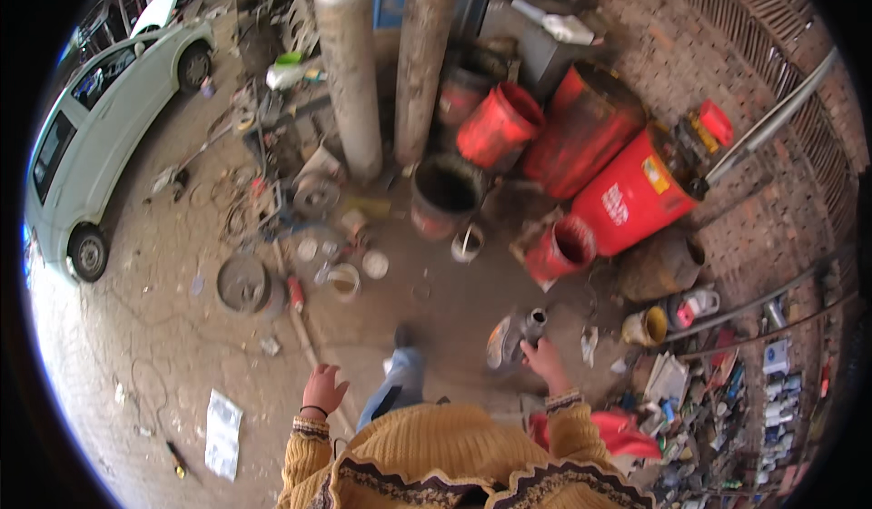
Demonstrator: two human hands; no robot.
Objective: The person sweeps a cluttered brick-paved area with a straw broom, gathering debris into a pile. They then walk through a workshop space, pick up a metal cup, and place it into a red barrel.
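Note:
My right hand (543,362) is closed around a grey tube-like part (534,324) with a dark round opening at its upper end. Right beside that part is a pale rounded thing with an orange patch (499,342); whether the two are joined I cannot tell. On the left, my left hand (323,391) hangs over the floor with its fingers apart and nothing in it. Below me one blue trouser leg (400,384) steps forward. Ahead of the right hand lies a red bucket (561,247), tilted toward me.
Two tall gas cylinders (351,73) stand ahead. Red drums (631,191) and a dark bucket (447,196) line the far right. A round grey tub (243,284) and a long pole (300,318) lie left. Clutter (708,400) covers the right; a white car (113,114) is parked far left.

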